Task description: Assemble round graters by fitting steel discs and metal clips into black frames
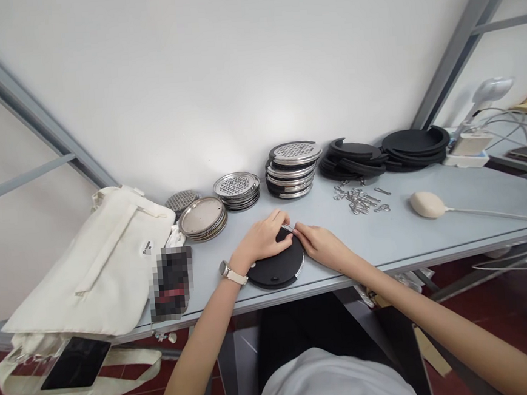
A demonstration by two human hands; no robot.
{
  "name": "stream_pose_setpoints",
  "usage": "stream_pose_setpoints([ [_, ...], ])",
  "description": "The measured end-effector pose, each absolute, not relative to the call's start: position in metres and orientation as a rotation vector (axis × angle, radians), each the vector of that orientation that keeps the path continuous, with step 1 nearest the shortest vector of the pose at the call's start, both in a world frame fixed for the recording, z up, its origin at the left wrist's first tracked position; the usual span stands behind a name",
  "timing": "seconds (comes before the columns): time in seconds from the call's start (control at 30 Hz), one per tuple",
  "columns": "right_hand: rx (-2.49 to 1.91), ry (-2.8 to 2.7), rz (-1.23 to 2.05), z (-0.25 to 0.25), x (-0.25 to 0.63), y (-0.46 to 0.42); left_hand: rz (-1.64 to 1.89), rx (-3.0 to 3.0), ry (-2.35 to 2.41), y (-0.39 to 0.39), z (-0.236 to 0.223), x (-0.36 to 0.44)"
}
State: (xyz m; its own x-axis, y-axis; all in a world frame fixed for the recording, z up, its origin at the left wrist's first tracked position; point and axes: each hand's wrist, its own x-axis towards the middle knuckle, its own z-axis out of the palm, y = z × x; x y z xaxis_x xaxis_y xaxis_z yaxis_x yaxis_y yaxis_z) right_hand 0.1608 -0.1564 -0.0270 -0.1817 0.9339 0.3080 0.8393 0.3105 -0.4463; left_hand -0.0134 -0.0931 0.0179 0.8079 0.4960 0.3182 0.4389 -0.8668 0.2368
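A round black holder point(275, 266) with a silver metal rim showing at its right lies near the front edge of the desk. My left hand point(267, 240) rests over its upper left, fingers bent and closed at its far edge. At that edge a thin metal clip point(287, 227) shows between my hands, partly covered by fingers. The thumb and forefinger of my right hand point(319, 245) pinch at it from the right. Several similar small metal clips point(359, 201) are scattered farther back on the right.
Along the wall stand metal grater discs point(236, 185), plain metal discs point(202, 217), graters in black holders point(293, 168), and black round holders point(356, 157). A white bag point(100, 265) lies left. At right are a cream corded device point(427, 204) and a lamp point(487, 91).
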Motion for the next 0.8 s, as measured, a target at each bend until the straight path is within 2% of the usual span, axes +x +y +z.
stream_pose_setpoints([
  [0.8, -1.606, -2.034, 0.239, -0.028, 0.1621, -0.1557, 0.568, 2.869, 0.707, -0.0931, 0.0172, -0.0139],
])
